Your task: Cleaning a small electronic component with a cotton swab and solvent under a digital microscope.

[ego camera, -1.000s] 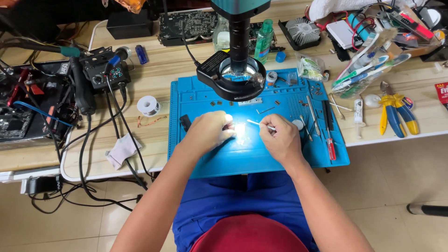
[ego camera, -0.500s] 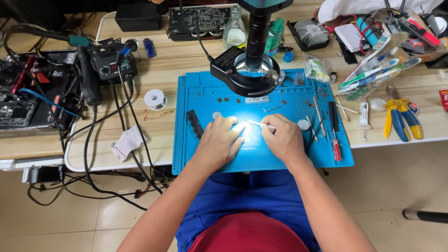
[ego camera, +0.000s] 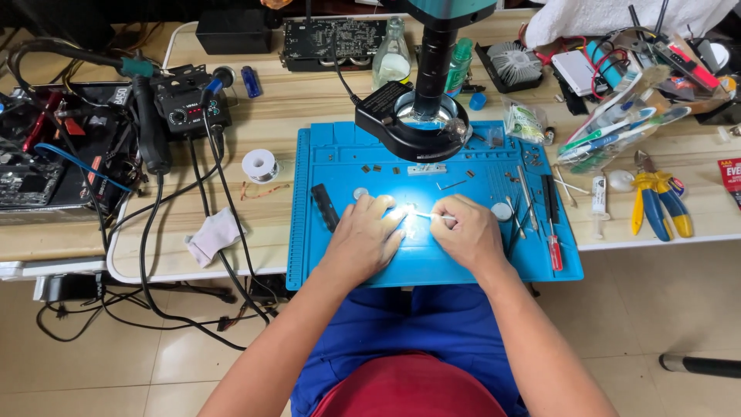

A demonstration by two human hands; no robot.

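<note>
We rest both hands on the blue silicone work mat (ego camera: 340,262), which lies along the front edge of the pale wooden bench (ego camera: 301,108). Our left hand (ego camera: 364,235) lies palm down near the middle of the mat, its fingers (ego camera: 390,216) curled over a small part that the glare hides, so we cannot tell whether they grip it. Our right hand (ego camera: 469,232) sits just beside it, fingers closed around a thin white stick (ego camera: 434,216) whose tip points left toward the brightly lit spot between the hands. Above them, at the mat's rear edge, hangs the black ring light of a microscope (ego camera: 413,131). A black rectangular bar (ego camera: 325,207) lies on the mat left of our left hand. Tweezers and a red-handled screwdriver (ego camera: 553,247) lie along the mat's right edge. Off the mat, toward the bench's right edge, we see yellow-and-blue pliers (ego camera: 656,202); to the left, a spool of solder wire (ego camera: 259,164), a crumpled white cloth (ego camera: 214,235) and a black soldering station (ego camera: 181,108).
</note>
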